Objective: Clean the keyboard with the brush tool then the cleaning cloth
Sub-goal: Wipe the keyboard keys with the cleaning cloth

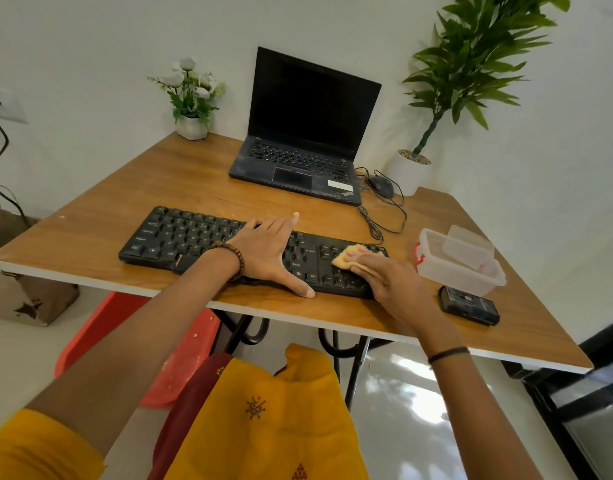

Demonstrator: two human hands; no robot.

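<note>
Cloth step: I'm wiping the right end of the keyboard (180, 237).
My right hand (395, 285) has its fingers curled over the bunched cleaning cloth (346, 259), pressing it on the keys just ahead of my palm. My left hand (267, 251) lies flat and spread on the middle keys, thumb on the desk (125, 202). Next, I judge: drag the cloth toward the left hand with light pressure, board pinned.
</note>
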